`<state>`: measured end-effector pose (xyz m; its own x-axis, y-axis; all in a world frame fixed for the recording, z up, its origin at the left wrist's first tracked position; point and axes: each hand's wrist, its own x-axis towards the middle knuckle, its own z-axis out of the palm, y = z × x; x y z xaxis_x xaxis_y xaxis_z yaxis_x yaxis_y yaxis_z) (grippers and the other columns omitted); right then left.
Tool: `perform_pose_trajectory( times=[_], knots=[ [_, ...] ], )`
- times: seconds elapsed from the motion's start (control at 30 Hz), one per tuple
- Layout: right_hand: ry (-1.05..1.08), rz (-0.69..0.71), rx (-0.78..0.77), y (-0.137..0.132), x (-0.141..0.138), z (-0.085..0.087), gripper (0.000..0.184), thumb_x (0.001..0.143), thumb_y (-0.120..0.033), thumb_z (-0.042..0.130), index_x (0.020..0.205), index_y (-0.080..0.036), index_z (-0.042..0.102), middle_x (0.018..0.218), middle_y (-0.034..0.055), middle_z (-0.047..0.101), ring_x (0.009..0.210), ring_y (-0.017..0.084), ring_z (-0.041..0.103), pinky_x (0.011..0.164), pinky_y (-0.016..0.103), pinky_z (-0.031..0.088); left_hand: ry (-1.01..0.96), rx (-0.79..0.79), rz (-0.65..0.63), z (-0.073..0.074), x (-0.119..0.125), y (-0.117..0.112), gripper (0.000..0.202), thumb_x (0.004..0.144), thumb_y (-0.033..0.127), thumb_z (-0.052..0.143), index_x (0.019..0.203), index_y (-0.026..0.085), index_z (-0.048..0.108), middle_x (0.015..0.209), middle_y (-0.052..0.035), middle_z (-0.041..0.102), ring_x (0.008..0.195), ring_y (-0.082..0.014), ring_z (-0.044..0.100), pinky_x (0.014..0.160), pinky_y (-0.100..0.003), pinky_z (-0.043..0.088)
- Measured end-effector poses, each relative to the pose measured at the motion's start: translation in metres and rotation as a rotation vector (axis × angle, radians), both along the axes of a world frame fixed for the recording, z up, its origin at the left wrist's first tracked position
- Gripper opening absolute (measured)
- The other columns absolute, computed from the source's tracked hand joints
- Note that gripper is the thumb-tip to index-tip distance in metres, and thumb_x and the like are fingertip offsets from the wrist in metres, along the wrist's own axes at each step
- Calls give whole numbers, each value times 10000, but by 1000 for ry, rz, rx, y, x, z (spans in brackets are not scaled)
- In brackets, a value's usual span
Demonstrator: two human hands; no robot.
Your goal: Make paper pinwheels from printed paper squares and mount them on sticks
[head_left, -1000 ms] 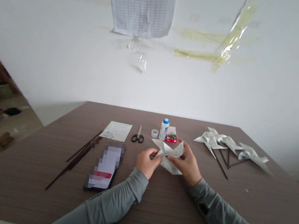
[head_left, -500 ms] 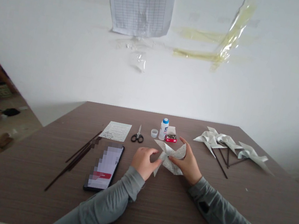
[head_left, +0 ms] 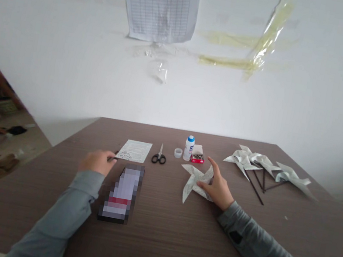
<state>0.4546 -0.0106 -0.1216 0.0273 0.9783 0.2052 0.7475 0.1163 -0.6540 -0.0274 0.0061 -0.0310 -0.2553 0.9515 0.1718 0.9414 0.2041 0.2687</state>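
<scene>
A printed-paper pinwheel (head_left: pixel 194 179) with folded, pointed blades is held at its right side and centre by my right hand (head_left: pixel 218 189). The thumb reaches to its middle and the index finger stands up behind it. To the left, my left hand (head_left: pixel 95 162) is slightly blurred, with its fingers closed on a thin dark stick (head_left: pixel 112 159). Only a short end of that stick shows; hand and sleeve hide the rest. Just right of this hand lies a phone (head_left: pixel 122 193). Past the fingertips is a printed paper sheet (head_left: pixel 137 151).
Black-handled scissors (head_left: pixel 158 158), a small clear cup (head_left: pixel 178 152), a white bottle with a blue cap (head_left: pixel 189 148) and a red box of small metal pieces (head_left: pixel 198 158) stand mid-table. Several pinwheels (head_left: pixel 242 158) on dark sticks lie at the right. A wall closes off the back.
My left hand has let go of the pinwheel and moved left to the dark sticks, closing on one. My right hand keeps hold of the pinwheel, which now faces up more openly.
</scene>
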Motion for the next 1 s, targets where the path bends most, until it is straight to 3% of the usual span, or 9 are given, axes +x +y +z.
perform_pose_trajectory(
  times=[0.07,0.17,0.27,0.33,0.43,0.63,0.77,0.9,1.0],
  knots=[
    [-113,-31,17,0,-1,0,1074,923,-419,952,1937,-343,603,1511,164,894,1457,506,826,1240,690,680,44,-96,84,-1,-17,2,244,1047,280,933,1267,246,1034,1410,-191,1012,1370,-511,939,1139,-561,757],
    [-271,-61,71,1,1,0,781,1005,-471,941,1767,-347,817,1734,218,800,1636,551,715,1268,717,672,68,-160,144,-2,-27,1,295,1066,301,936,1336,213,1017,1536,-214,976,1468,-531,907,1211,-594,743],
    [-377,-32,133,3,4,2,474,1123,-466,852,1579,-380,953,1833,171,776,1740,551,645,1372,804,598,73,-184,190,-2,-27,1,344,1055,368,970,1369,238,1024,1593,-229,952,1494,-563,893,1245,-659,736],
    [-409,34,141,6,5,5,397,1178,-433,787,1527,-414,978,1784,118,838,1763,536,638,1437,883,512,75,-207,211,-2,-25,1,311,1068,392,941,1342,282,1038,1562,-215,967,1482,-548,898,1235,-661,736],
    [-396,141,96,11,5,13,395,1185,-397,770,1520,-419,979,1697,101,904,1763,528,649,1468,970,415,86,-236,221,-1,-19,1,222,1098,399,866,1217,335,1041,1455,-140,1009,1451,-475,907,1190,-586,729],
    [-367,222,-19,18,-1,26,404,1095,-432,868,1479,-414,994,1594,127,937,1700,527,688,1491,1008,296,94,-207,220,0,-13,-3,133,1061,341,878,1003,300,990,1194,-116,1019,1347,-451,921,1143,-565,672],
    [-350,229,-62,24,-5,31,340,1021,-460,946,1345,-399,1029,1482,137,945,1639,531,711,1486,985,307,64,-185,224,-3,-15,-1,189,1039,364,887,868,300,937,984,-95,974,1295,-434,913,1123,-543,652],
    [-342,234,-81,30,-7,33,158,944,-464,1021,1080,-382,1020,1370,127,949,1585,548,719,1444,1022,319,26,-180,254,-6,-16,4,243,1046,428,910,861,271,919,1013,-126,971,1268,-457,906,1125,-594,664],
    [-335,234,-102,33,-6,36,147,900,-452,1058,957,-348,971,1323,123,948,1548,554,730,1422,1037,336,2,-170,270,-10,-18,7,238,1053,440,904,903,256,926,1080,-148,986,1314,-482,897,1181,-686,666]
  ],
)
